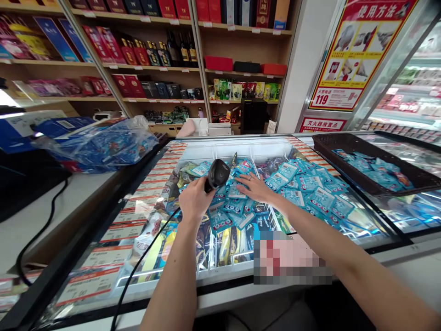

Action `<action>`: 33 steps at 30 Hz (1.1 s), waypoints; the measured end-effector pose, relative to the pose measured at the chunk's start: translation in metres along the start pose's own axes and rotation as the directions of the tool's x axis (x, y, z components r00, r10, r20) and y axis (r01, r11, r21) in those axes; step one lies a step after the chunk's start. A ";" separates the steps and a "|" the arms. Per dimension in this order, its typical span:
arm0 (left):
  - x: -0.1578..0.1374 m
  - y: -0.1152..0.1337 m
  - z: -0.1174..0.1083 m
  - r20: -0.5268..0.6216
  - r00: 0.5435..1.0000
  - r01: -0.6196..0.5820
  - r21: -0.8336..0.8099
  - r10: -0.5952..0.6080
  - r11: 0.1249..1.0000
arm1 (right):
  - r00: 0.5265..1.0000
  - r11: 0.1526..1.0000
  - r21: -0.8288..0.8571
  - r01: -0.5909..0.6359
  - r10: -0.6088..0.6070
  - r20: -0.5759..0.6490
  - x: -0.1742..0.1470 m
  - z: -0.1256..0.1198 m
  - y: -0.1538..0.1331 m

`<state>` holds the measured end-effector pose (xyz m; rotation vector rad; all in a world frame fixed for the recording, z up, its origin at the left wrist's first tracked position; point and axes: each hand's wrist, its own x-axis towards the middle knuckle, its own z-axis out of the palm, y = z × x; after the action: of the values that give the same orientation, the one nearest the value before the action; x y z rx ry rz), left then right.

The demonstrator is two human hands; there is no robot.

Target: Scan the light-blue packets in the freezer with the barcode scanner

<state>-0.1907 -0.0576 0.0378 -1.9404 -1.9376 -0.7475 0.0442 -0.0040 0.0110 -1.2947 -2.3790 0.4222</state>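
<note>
My left hand [194,201] is wrapped round the handle of a black barcode scanner [219,173], whose cable [144,255] runs down toward me. My right hand [257,187] lies with fingers stretched out over small blue packets [237,191] on the glass top of a freezer, just right of the scanner. Below the scanner, more blue packets [220,218] are spread out. To the right of my right forearm is a larger pile of the same blue packets [319,188]. Whether my right fingertips press on a packet is hard to see.
A dark brown basket [375,181] with more blue packets stands at the right. At the left, a clear plastic bag [113,145] of blue packs lies on a counter. Price labels [113,255] line the freezer glass [138,276]. Stocked shelves [148,19] stand behind.
</note>
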 end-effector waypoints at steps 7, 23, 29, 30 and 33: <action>-0.002 0.006 0.001 0.030 0.998 -0.053 -0.007 0.053 0.999 | 0.964 0.980 -0.065 -0.188 0.172 -0.204 0.009 -0.010 0.037; -0.005 0.011 0.001 0.035 0.991 -0.132 0.019 0.132 0.991 | 0.880 0.804 0.463 -0.373 0.465 -0.099 0.036 -0.028 0.060; -0.006 0.013 0.000 0.024 0.989 -0.147 0.037 0.146 0.988 | 0.832 0.689 0.669 -0.279 0.521 -0.190 0.015 -0.043 0.063; -0.006 0.014 0.000 0.016 0.988 -0.156 0.035 0.155 0.987 | 0.822 0.658 0.711 -0.249 0.532 -0.204 0.008 -0.046 0.064; -0.006 0.017 -0.001 -0.024 0.981 -0.193 0.022 0.193 0.981 | 0.811 0.611 0.774 -0.166 0.531 -0.245 -0.017 -0.052 0.069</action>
<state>-0.1735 -0.0636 0.0379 -2.0589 -1.7036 -0.6934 0.1278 0.0213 0.0223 -1.2679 -1.2908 0.9517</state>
